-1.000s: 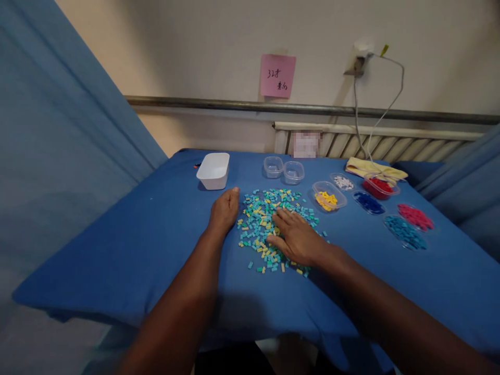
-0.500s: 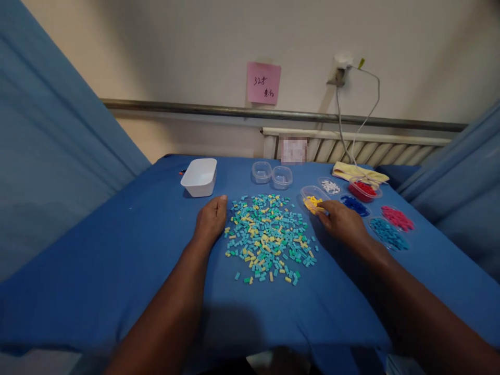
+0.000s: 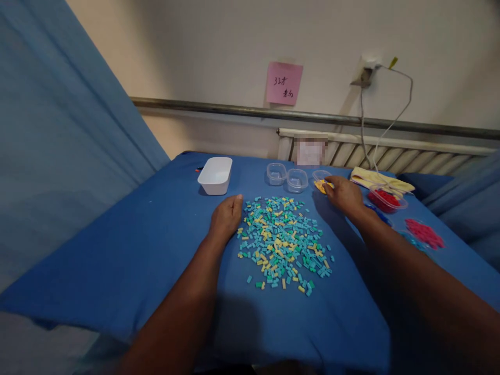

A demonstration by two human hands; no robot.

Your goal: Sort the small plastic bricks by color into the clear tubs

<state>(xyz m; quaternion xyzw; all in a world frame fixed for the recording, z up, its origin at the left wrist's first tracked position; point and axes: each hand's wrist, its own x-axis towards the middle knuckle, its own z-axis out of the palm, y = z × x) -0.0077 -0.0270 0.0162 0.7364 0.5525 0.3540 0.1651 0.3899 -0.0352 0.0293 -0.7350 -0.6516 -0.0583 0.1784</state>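
A loose pile of small toy building bricks (image 3: pixel 281 237), mostly teal and green with pale yellow ones, lies spread on the blue cloth. My left hand (image 3: pixel 226 216) rests on its side against the pile's left edge, fingers curled in and thumb on top; whatever they may hold is hidden. Beyond the pile's right back corner, my right hand (image 3: pixel 342 194) grips the near rim of a clear plastic container (image 3: pixel 322 175). Yellow bricks (image 3: pixel 322 186) lie inside it, partly covered by my fingers.
Two clear tubs (image 3: pixel 297 179) stand behind the pile, and a white basin (image 3: pixel 216 175) at back left. On the right are red bricks (image 3: pixel 385 198) in a tub, pink bricks (image 3: pixel 425 233), blue and teal bricks partly behind my arm, and a yellow cloth (image 3: pixel 380 179).
My right hand and the container of yellow bricks have moved back, away from me, beside the two clear tubs. My left hand stays by the pile. The view has turned slightly left.
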